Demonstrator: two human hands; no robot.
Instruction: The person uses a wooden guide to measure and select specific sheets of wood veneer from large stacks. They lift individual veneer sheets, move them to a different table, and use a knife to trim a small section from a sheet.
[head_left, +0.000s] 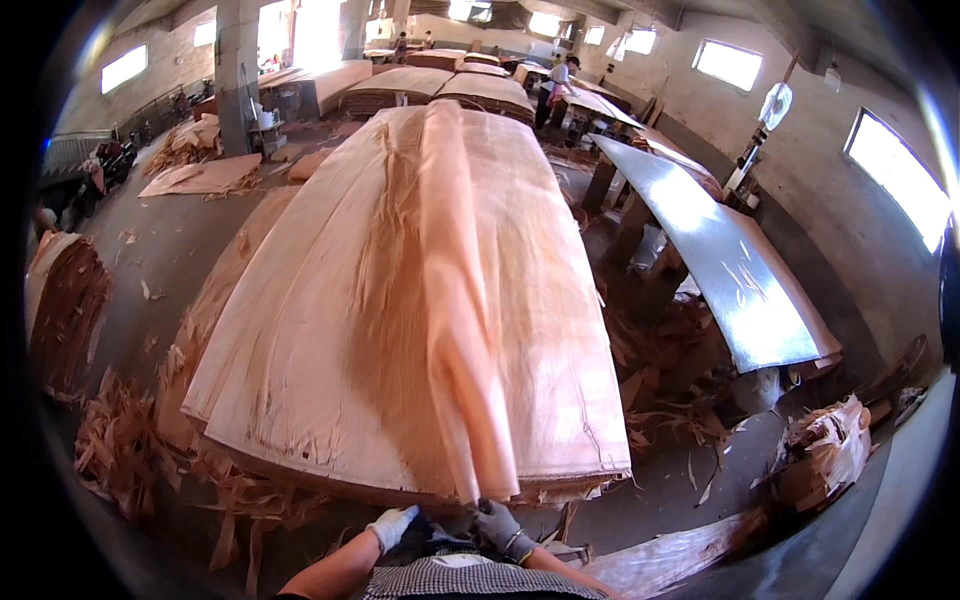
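Note:
A long stack of wood veneer sheets [290, 330] stretches away in front of me. Along its middle lies a narrow, pinkish veneer sheet [455, 290], folded lengthwise into a raised roll. My right hand [503, 528], in a grey glove, pinches the near end of this folded sheet at the stack's front edge. My left hand [391, 527], in a whitish glove, is held low in front of my body, just short of the stack and apart from the folded sheet. Its fingers point toward dark cloth and are partly hidden, so I cannot tell whether they hold anything.
On the right, a shiny metal-topped table [715, 265] runs beside the stack. Torn veneer scraps [125, 440] pile on the floor at left, with a bundle of scraps [835, 450] at right. A person [558, 90] bends over another table farther back. A pillar [237, 80] stands left.

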